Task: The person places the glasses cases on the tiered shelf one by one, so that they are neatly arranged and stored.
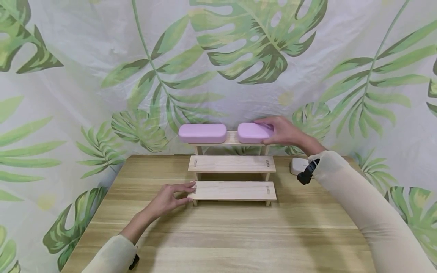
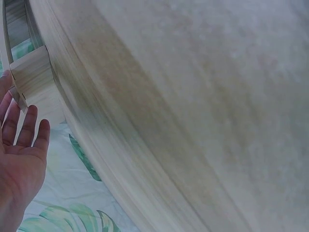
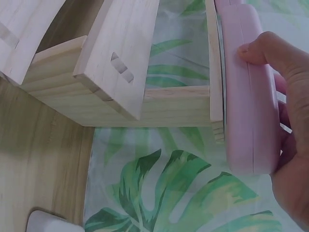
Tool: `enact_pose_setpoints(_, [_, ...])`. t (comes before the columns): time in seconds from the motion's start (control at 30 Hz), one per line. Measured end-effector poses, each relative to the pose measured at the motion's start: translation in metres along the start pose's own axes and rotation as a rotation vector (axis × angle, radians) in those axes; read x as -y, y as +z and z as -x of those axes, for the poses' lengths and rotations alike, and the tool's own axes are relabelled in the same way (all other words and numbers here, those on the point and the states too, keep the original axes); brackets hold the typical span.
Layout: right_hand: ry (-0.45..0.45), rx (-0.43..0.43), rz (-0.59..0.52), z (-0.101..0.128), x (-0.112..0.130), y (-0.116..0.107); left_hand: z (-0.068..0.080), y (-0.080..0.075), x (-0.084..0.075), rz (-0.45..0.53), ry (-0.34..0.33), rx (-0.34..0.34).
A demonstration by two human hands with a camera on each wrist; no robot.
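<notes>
The right hand (image 1: 285, 132) grips the right end of a lilac case (image 1: 254, 132) that lies on the top step of a three-tiered wooden rack (image 1: 232, 163); the thumb sits on the near side and the fingers curl over the top and far side. In the right wrist view the thumb (image 3: 270, 50) presses the case's long edge while the case (image 3: 246, 96) rests on the top board, overhanging its end.

A second lilac case (image 1: 202, 133) lies on the same step, to the left of the right hand and apart from the held one.

The left hand (image 1: 170, 197) is spread, its fingertips touching the left end of the lowest step; the left wrist view shows the open palm (image 2: 19, 154) beside that board's corner.

A small white object (image 1: 299, 165) sits just beneath the right wrist, partly hidden by the wrist strap; what it is cannot be made out. The left wrist view is mostly blurred tabletop (image 2: 193, 111).
</notes>
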State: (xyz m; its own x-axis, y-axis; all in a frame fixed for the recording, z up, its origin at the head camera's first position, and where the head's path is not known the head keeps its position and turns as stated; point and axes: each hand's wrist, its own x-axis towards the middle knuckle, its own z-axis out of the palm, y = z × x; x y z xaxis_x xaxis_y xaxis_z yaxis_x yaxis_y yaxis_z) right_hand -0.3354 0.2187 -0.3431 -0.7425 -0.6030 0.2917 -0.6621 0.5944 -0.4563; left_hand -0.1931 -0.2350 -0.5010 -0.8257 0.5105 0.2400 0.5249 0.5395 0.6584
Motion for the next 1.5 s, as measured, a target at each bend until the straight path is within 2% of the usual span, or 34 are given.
enact_pose_setpoints(0.33, [-0.006, 0.010, 0.000, -0.005, -0.001, 0.003, 0.000, 0.001, 0.000, -0.014, 0.027, -0.015])
enact_pose_setpoints(0.63, [0.016, 0.028, 0.036, -0.011, 0.005, 0.004, 0.002, 0.001, -0.002, -0.003, 0.009, -0.012])
enact_pose_setpoints(1.03, [-0.027, 0.052, -0.003, -0.015, 0.001, 0.005, 0.001, 0.001, 0.000, -0.010, 0.014, -0.016])
enact_pose_setpoints(1.27, [-0.059, 0.036, -0.031, -0.019, -0.003, 0.008, 0.001, 0.003, 0.002, -0.023, 0.050, -0.033])
enact_pose_setpoints(1.5, [-0.091, 0.017, -0.026, -0.023, -0.005, 0.012, 0.001, 0.002, 0.001, -0.001, 0.023, -0.022])
